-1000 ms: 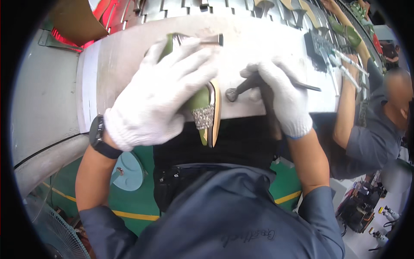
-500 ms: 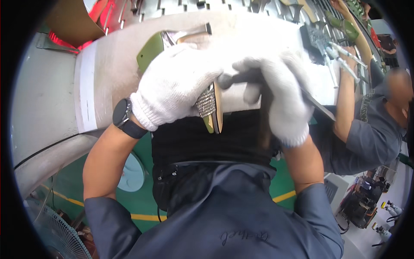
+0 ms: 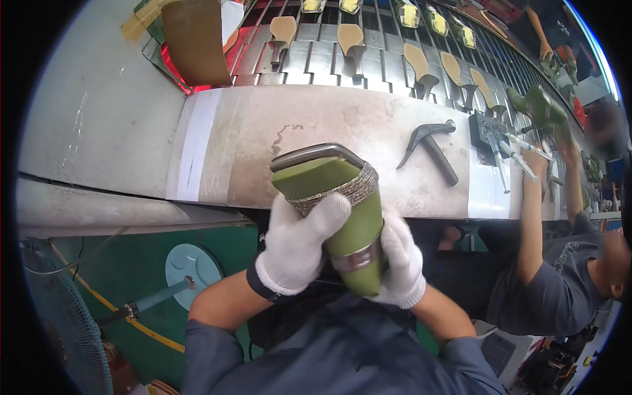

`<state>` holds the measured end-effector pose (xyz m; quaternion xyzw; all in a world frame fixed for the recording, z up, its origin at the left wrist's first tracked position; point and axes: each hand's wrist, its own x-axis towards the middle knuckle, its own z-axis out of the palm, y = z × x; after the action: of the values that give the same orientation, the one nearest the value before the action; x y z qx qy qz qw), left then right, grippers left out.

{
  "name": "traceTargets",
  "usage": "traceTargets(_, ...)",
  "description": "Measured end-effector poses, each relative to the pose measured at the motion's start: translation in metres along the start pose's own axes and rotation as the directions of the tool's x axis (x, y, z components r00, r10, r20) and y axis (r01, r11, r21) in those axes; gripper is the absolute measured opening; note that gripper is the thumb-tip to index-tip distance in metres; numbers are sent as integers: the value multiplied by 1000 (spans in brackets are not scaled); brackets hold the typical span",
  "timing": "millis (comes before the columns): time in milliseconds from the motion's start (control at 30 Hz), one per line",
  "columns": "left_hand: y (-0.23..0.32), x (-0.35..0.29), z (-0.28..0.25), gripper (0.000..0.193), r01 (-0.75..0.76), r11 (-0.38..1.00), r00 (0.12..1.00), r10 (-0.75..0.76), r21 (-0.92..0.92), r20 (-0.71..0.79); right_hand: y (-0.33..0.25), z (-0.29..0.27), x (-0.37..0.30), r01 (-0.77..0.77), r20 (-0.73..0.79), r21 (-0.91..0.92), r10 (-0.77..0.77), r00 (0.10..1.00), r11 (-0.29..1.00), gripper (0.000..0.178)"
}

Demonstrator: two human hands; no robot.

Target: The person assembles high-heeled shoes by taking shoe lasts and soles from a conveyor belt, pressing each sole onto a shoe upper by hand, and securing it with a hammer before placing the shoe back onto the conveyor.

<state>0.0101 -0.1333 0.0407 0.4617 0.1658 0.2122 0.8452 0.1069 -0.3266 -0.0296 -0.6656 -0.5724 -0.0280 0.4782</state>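
Observation:
Between my two white-gloved hands, tilted above my lap at the bench edge, is a high-heeled shoe point(image 3: 349, 227) on a green last. A glittering braided strap point(image 3: 342, 191) wraps it near the upper end, and a metallic band point(image 3: 357, 258) crosses lower down. My left hand point(image 3: 296, 237) grips its left side, thumb over the front by the braided strap. My right hand point(image 3: 399, 260) is closed around the lower right side, its fingers partly hidden behind the shoe. A hammer point(image 3: 434, 148) with a dark handle and curved claw lies on the bench beyond, to the right.
Behind the worn bench top point(image 3: 250, 138) runs a slatted metal conveyor point(image 3: 322, 62) carrying several tan soles with heels point(image 3: 416, 62). A dark block point(image 3: 485, 131) with syringes point(image 3: 520, 158) stands at right, near a co-worker's arm point(image 3: 532, 217). A fan point(image 3: 66, 322) stands lower left.
The hammer has gone from my right hand to the bench. Both hands now hold the shoe, which has turned and come nearer my body. The view has tilted up, showing more conveyor.

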Motion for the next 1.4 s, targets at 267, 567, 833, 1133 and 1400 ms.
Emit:
traceTargets(267, -6, -13, -22, 53, -203, 949, 930, 110, 241, 350, -12, 12, -73, -410, 147, 324, 383, 912, 853, 95)
traceTargets(567, -10, -24, -14, 57, -254, 922, 925, 142, 294, 352, -8, 15, -98, -580, 246, 423, 528, 813, 696, 93)
traceTargets(833, -23, -21, -11, 76, -266, 908, 955, 202, 324, 218, -16, 8, -96, -757, 379, 479, 674, 634, 444, 95)
traceTargets(1133, -33, 70, -72, 78, -589, 422, 776, 533, 689, 337, 25, -15, 123, -285, 40, 917, 648, 760, 278, 61)
traceTargets(1400, -37, 67, -60, 52, -555, -23, 755, 405, 832, 515, 149, 30, 319, -683, -49, -89, 681, 730, 725, 65)
